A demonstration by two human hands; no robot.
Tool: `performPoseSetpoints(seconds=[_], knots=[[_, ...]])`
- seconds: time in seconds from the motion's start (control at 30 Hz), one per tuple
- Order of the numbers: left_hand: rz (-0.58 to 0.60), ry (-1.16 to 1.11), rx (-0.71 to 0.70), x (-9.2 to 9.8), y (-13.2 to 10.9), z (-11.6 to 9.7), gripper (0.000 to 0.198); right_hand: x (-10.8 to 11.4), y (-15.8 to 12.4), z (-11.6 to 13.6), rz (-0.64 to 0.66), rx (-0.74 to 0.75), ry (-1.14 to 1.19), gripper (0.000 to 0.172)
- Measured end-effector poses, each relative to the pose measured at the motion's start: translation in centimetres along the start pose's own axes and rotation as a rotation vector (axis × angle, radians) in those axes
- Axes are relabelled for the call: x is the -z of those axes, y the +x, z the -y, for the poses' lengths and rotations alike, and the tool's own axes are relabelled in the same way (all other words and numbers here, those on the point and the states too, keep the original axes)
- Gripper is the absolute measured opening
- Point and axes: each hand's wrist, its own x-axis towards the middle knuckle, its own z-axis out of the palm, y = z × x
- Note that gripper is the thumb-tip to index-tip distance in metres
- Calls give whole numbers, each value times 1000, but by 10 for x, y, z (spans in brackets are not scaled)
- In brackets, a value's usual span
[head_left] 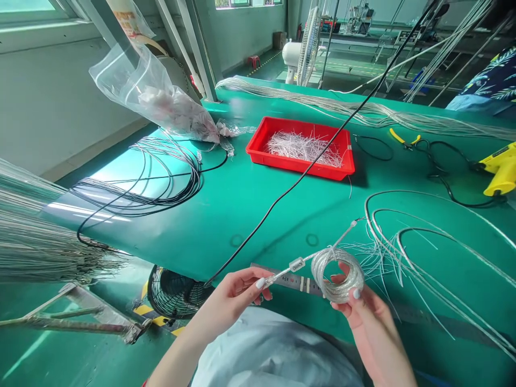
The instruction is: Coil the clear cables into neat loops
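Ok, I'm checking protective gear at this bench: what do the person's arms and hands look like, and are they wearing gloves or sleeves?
The left hand and right hand are bare, with no gloves, and the fingernails look painted pale white. The forearms show no sleeves. A loose, pale grey-blue garment shows below them.
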Motion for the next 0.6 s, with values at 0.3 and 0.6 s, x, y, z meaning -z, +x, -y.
performPoseSetpoints(seconds=[0.3, 0.6], knots=[[-48, 115, 27, -1, 2, 3, 45, -4, -5, 1, 12, 42, 14, 44], [-75, 407, -258, -39, -4, -13, 51, -5, -8, -12, 206, -54, -57, 56]])
